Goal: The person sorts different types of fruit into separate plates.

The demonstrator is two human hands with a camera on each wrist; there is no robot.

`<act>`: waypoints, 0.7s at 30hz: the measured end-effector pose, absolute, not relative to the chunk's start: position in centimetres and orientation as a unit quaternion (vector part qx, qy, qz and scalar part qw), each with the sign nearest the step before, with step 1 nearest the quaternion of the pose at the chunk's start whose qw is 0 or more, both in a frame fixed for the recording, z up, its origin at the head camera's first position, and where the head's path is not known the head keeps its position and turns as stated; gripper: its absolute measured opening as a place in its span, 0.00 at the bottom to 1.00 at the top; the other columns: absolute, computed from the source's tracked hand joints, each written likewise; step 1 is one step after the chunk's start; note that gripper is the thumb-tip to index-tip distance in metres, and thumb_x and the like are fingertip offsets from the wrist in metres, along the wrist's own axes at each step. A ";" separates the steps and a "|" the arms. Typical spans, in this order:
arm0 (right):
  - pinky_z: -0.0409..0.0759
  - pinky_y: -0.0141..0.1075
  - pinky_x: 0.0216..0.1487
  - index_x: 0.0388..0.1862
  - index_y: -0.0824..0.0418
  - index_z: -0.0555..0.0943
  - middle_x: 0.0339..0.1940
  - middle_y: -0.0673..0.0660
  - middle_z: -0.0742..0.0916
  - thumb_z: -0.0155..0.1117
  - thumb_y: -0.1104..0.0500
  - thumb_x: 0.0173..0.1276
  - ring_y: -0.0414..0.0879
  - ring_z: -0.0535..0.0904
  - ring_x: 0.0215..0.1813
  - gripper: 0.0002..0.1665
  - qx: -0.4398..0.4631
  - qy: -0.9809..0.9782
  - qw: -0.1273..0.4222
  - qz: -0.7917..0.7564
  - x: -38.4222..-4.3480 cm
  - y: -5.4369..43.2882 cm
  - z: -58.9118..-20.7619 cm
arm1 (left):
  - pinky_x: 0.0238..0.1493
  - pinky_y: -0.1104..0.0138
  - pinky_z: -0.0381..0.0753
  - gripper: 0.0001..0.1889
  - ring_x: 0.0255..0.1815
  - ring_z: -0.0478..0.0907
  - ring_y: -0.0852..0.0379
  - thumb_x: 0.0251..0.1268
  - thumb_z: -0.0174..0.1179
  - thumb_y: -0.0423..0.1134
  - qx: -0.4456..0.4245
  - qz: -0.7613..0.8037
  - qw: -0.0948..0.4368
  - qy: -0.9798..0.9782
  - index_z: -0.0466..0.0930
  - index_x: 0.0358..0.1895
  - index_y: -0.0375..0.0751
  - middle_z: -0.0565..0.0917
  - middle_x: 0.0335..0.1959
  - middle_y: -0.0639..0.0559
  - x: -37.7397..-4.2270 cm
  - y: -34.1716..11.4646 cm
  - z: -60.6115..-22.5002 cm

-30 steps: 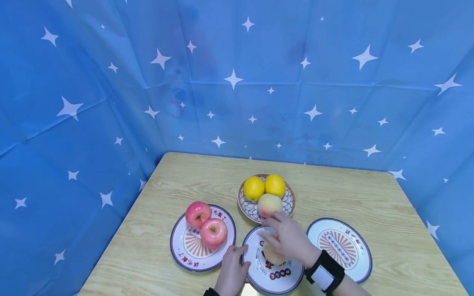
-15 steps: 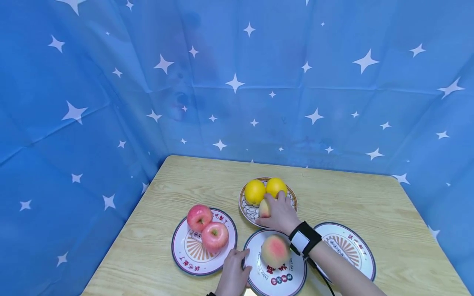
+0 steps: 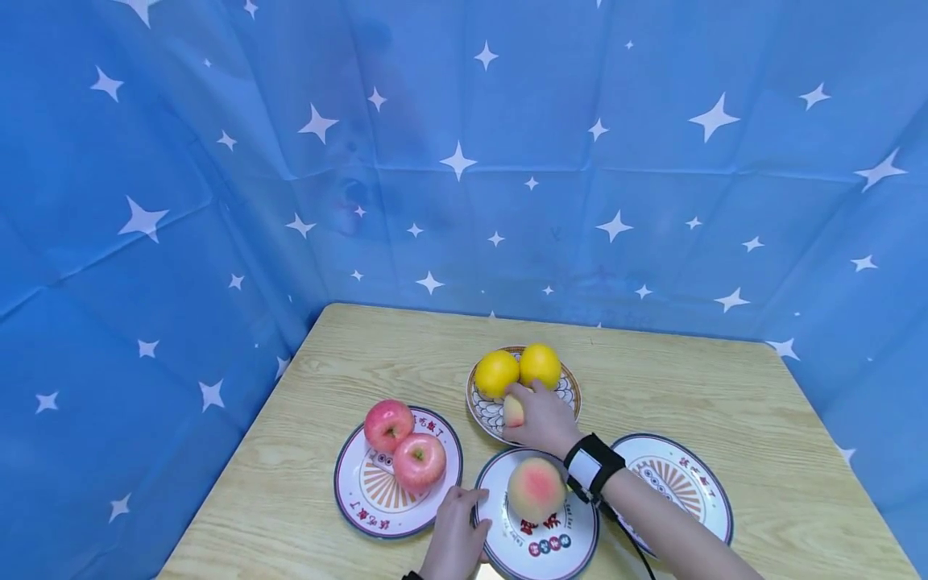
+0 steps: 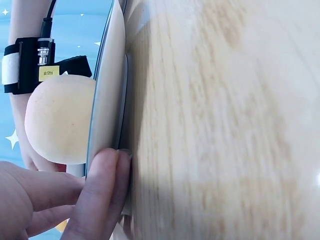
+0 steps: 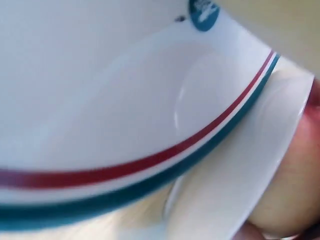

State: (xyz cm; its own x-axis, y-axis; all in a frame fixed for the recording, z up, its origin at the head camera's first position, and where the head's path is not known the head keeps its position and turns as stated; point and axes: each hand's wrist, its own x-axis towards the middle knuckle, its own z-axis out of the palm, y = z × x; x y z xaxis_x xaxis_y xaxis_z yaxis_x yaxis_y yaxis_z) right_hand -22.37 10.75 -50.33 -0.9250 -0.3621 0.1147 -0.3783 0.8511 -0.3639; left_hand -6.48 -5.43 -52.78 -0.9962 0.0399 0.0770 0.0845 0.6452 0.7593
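In the head view my right hand (image 3: 547, 419) grips a peach (image 3: 513, 412) on the patterned dish (image 3: 484, 412), fingers curled over its far side. Two yellow oranges (image 3: 497, 374) lie just behind it. Nearer me, another peach (image 3: 536, 490) sits alone on a white plate (image 3: 516, 554) with a dark rim. My left hand (image 3: 455, 528) pinches that plate's left edge. In the left wrist view its fingers (image 4: 97, 185) lie against the rim and underside of the plate (image 4: 111, 80), below the peach (image 4: 62, 120). The right wrist view shows the plate's red and teal rim (image 5: 170, 155) up close.
To the left, two red apples (image 3: 419, 462) lie on a white plate (image 3: 355, 483). A third white plate (image 3: 714, 507) stands at the right, partly under my right forearm. A thin black cable (image 3: 634, 546) hangs from the right wrist strap. A blue star-patterned cloth (image 3: 464, 201) closes off the back.
My right hand has left the peach on the near plate, moved away from me to the patterned dish and taken hold of the peach there. The left hand stays at the plate's edge.
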 end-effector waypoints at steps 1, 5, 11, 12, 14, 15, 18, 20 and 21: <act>0.71 0.37 0.24 0.52 0.44 0.75 0.42 0.55 0.76 0.73 0.42 0.42 0.46 0.71 0.29 0.35 0.192 -0.958 0.017 0.213 -22.4 11.0 -50.4 | 0.44 0.60 0.75 0.19 0.37 0.74 0.53 0.44 0.67 0.27 -0.036 -0.420 0.026 -0.907 0.81 0.46 0.32 0.73 0.35 0.50 -6.4 -5.4 -52.8; 0.70 0.35 0.27 0.50 0.41 0.75 0.41 0.50 0.74 0.74 0.44 0.40 0.44 0.71 0.30 0.33 0.177 -0.944 0.010 0.279 -21.9 12.3 -50.1 | 0.42 0.60 0.75 0.17 0.36 0.74 0.53 0.44 0.67 0.27 -0.040 -0.417 0.028 -0.908 0.82 0.43 0.33 0.73 0.34 0.50 -6.4 -5.3 -53.1; 0.71 0.36 0.28 0.51 0.40 0.76 0.44 0.47 0.75 0.75 0.46 0.39 0.43 0.72 0.33 0.35 0.194 -0.932 0.025 0.304 -19.2 14.6 -47.8 | 0.43 0.60 0.75 0.17 0.37 0.74 0.53 0.45 0.66 0.27 -0.028 -0.427 0.007 -0.904 0.81 0.44 0.33 0.73 0.34 0.50 -6.6 -5.3 -53.0; 0.71 0.36 0.28 0.51 0.41 0.76 0.44 0.46 0.75 0.75 0.47 0.39 0.43 0.72 0.33 0.35 0.199 -0.931 0.025 0.305 -18.6 15.0 -47.5 | 0.43 0.60 0.75 0.17 0.38 0.74 0.53 0.46 0.66 0.28 -0.026 -0.428 0.003 -0.903 0.81 0.44 0.33 0.73 0.35 0.50 -6.6 -5.3 -52.9; 0.71 0.34 0.28 0.51 0.42 0.76 0.44 0.46 0.75 0.76 0.46 0.38 0.42 0.72 0.33 0.36 0.203 -0.930 0.021 0.306 -17.6 15.8 -47.4 | 0.43 0.60 0.75 0.17 0.37 0.74 0.54 0.46 0.66 0.28 -0.028 -0.425 0.006 -0.905 0.81 0.44 0.33 0.73 0.34 0.50 -6.6 -5.4 -53.0; 0.72 0.34 0.28 0.51 0.42 0.76 0.44 0.45 0.75 0.76 0.45 0.38 0.42 0.72 0.34 0.36 0.202 -0.929 0.015 0.311 -17.1 16.1 -47.5 | 0.42 0.60 0.75 0.17 0.37 0.74 0.54 0.45 0.67 0.28 -0.029 -0.423 0.009 -0.905 0.82 0.43 0.34 0.73 0.34 0.50 -6.6 -5.4 -52.9; 0.73 0.33 0.29 0.51 0.42 0.76 0.44 0.45 0.75 0.76 0.46 0.40 0.42 0.72 0.35 0.35 0.188 -0.921 -0.001 0.340 -16.2 17.0 -47.8 | 0.42 0.60 0.75 0.16 0.36 0.74 0.53 0.45 0.67 0.27 -0.039 -0.415 0.025 -0.909 0.82 0.42 0.34 0.73 0.34 0.50 -6.6 -5.5 -53.1; 0.75 0.34 0.29 0.52 0.43 0.76 0.45 0.47 0.76 0.77 0.48 0.41 0.44 0.73 0.36 0.35 0.170 -0.911 -0.012 0.375 -16.0 17.4 -48.3 | 0.42 0.60 0.75 0.16 0.36 0.74 0.53 0.44 0.67 0.27 -0.046 -0.410 0.039 -0.910 0.83 0.41 0.35 0.73 0.34 0.50 -6.6 -5.5 -53.1; 0.75 0.35 0.29 0.52 0.43 0.75 0.45 0.48 0.76 0.77 0.49 0.42 0.46 0.73 0.36 0.34 0.156 -0.904 -0.021 0.398 -16.0 17.6 -48.5 | 0.42 0.60 0.75 0.15 0.36 0.74 0.53 0.44 0.67 0.28 -0.049 -0.409 0.044 -0.910 0.83 0.41 0.35 0.73 0.34 0.50 -6.6 -5.5 -53.1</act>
State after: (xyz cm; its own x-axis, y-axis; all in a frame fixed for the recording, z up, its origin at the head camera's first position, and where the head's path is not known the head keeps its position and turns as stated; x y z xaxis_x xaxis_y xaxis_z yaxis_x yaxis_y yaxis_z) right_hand -15.98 17.58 -48.47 -0.9502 -0.2993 0.0866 -0.2659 0.6344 -0.7258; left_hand -6.65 -5.53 -53.12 -0.9913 0.0541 0.1204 0.1259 0.6608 0.7399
